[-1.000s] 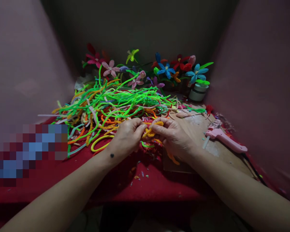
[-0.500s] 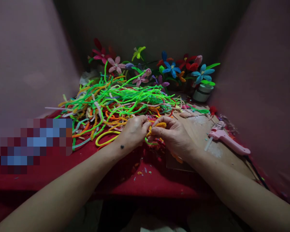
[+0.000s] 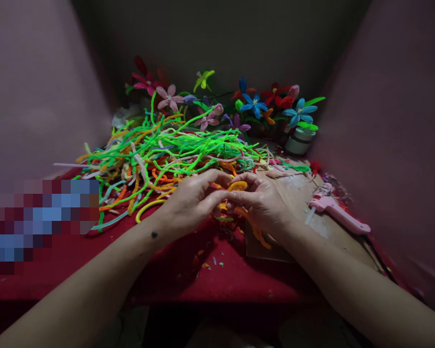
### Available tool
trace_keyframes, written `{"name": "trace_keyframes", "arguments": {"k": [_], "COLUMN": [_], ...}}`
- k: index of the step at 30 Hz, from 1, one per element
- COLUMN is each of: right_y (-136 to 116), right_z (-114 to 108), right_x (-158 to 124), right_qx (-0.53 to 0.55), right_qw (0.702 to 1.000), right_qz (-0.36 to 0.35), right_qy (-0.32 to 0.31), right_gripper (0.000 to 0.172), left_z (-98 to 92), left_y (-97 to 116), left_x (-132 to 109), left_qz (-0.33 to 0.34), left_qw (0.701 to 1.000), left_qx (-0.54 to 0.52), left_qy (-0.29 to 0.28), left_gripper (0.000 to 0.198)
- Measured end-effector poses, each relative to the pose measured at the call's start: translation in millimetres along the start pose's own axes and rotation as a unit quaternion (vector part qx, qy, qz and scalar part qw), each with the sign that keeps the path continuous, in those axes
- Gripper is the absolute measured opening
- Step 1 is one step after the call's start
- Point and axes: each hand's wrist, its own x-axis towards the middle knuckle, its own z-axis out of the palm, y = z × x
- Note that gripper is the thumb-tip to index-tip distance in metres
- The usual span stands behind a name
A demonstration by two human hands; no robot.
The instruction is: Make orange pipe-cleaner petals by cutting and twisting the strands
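Between my two hands is an orange pipe cleaner [image 3: 238,185], bent into a small petal-like loop. My left hand [image 3: 199,195] pinches it from the left with thumb and forefinger. From the right, my right hand [image 3: 263,200] grips the same piece, its thumb tip close to the left one. A loose orange tail hangs below my right hand over the board's edge. Just behind my hands spreads a tangled heap of pipe cleaners [image 3: 195,150], mostly green, with orange, yellow and white ones. My fingers partly hide the held piece.
A pink hot glue gun [image 3: 339,210] lies on a brown board [image 3: 304,193] at the right. Fuzzy flowers [image 3: 253,104] and a white jar [image 3: 300,140] stand at the back. Scraps dot the red cloth [image 3: 188,275]. A blurred-out patch [image 3: 43,220] covers the left.
My left hand has opened out from a tighter fist, its thumb and forefinger now stretched toward the orange loop. The view has shifted slightly, so the scene sits a little further left.
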Motion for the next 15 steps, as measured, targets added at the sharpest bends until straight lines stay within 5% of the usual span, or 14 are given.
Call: {"name": "trace_keyframes", "arguments": {"k": [2, 9, 15], "right_y": [-0.5, -4.6, -10.0], "right_z": [-1.5, 3.2, 4.6], "right_x": [0.1, -5.5, -7.4], "right_qx": [-0.008, -0.14, -0.161], "right_qw": [1.0, 0.986, 0.982], "right_qz": [-0.007, -0.069, -0.083], "right_qy": [-0.009, 0.058, 0.052], "right_gripper": [0.017, 0.009, 0.017], "left_z": [0.8, 1.0, 1.9], "left_y": [-1.5, -7.1, -2.4], "left_x": [1.0, 2.8, 2.5], "left_qz": [0.0, -0.003, -0.041], "left_qw": [0.999, 0.992, 0.996], "left_qx": [0.018, 0.117, 0.067], "left_qy": [-0.043, -0.045, -0.039], "left_gripper": [0.019, 0.017, 0.023]}}
